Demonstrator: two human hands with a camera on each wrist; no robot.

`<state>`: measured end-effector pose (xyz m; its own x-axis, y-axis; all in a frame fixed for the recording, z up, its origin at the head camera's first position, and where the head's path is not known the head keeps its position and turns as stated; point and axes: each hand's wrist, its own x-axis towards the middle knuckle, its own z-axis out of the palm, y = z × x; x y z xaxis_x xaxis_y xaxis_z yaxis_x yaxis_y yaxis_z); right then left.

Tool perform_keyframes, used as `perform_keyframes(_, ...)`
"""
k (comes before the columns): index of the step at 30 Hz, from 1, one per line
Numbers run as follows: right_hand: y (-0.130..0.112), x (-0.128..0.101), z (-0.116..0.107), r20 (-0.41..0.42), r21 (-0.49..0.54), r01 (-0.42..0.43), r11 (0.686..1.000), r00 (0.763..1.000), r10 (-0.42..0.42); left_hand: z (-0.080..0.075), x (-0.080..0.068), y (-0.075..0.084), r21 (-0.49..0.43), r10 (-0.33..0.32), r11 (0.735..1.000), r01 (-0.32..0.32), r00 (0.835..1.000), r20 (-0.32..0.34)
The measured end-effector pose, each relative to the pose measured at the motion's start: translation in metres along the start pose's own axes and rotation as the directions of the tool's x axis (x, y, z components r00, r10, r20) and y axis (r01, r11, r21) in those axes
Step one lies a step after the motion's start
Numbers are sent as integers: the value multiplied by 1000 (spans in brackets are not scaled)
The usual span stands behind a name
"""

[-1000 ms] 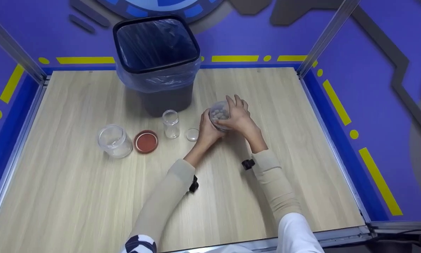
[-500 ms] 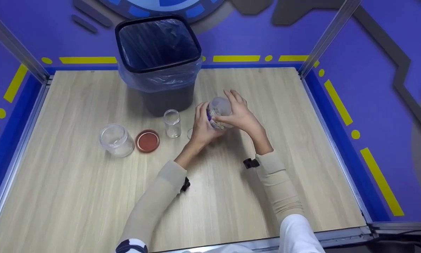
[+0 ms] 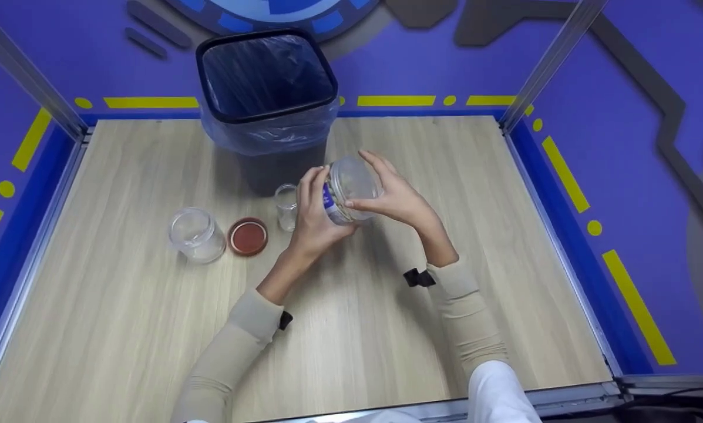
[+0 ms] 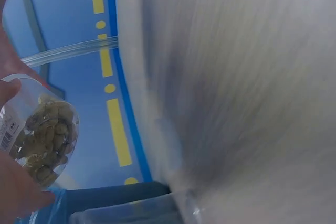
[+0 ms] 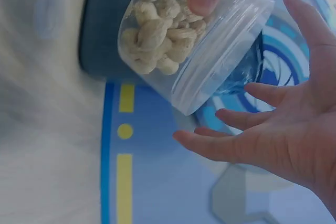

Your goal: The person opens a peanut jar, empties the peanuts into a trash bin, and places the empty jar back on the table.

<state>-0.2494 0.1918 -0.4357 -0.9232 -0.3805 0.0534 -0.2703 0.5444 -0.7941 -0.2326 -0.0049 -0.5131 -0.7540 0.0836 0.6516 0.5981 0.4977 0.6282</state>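
Note:
A clear plastic jar (image 3: 351,185) of cashews is held up off the wooden table (image 3: 122,329), tilted on its side just in front of the bin. My left hand (image 3: 315,218) grips its body from the left, with the thumb across the wall. The right wrist view shows the jar (image 5: 184,40) with its clear lid end towards my right hand (image 5: 273,140), whose fingers are straight and spread a little apart from it. In the head view my right hand (image 3: 395,197) cups the jar's right side. The left wrist view shows the nuts through the jar (image 4: 39,140).
A black bin (image 3: 267,88) lined with a blue bag stands at the back of the table. Left of my hands are a small clear vial (image 3: 285,207), a red lid (image 3: 248,236) and an empty clear jar (image 3: 195,235). Metal rails edge the table.
The jar has risen off the table and tipped over onto its side, moving slightly left. My left hand shifted round its body; my right hand's fingers have opened away from the lid end.

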Motion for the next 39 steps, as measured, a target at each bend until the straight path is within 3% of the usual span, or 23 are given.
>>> perform_keyframes(4, -9, -3, 3, 12, 25, 27, 999, 1000, -28, -16, 2, 8, 48, 67, 997, -66, 998, -20)
perform_keyframes(7, -14, -3, 5, 40, 113, 29, 993, 999, -34, -28, 3, 14, 111, 97, 989, -95, 995, -15)
perform_keyframes(12, -22, 0, 12, 105, 317, 3, 949, 994, -38, -44, 3, 20, 168, 160, 973, -159, 987, 9)
perform_keyframes(15, -27, 2, 16, 119, 368, -12, 930, 992, -34, -50, 3, 21, 183, 197, 963, -197, 980, 18)
perform_keyframes(23, -32, 7, 25, 81, 327, 31, 945, 995, -61, -57, 4, 24, 223, 237, 944, -242, 970, 50)
perform_keyframes(29, -33, 6, 25, 66, 361, 4, 933, 997, -29, -68, 9, 21, 142, 221, 960, -240, 966, 135)
perform_keyframes(34, -30, 4, 24, 47, 399, 8, 917, 998, -29, -83, 19, 14, 107, 236, 958, -265, 945, 226)
perform_keyframes(39, -31, 4, 23, 52, 385, 23, 923, 998, -46, -95, 27, 12, 153, 225, 947, -283, 923, 314)
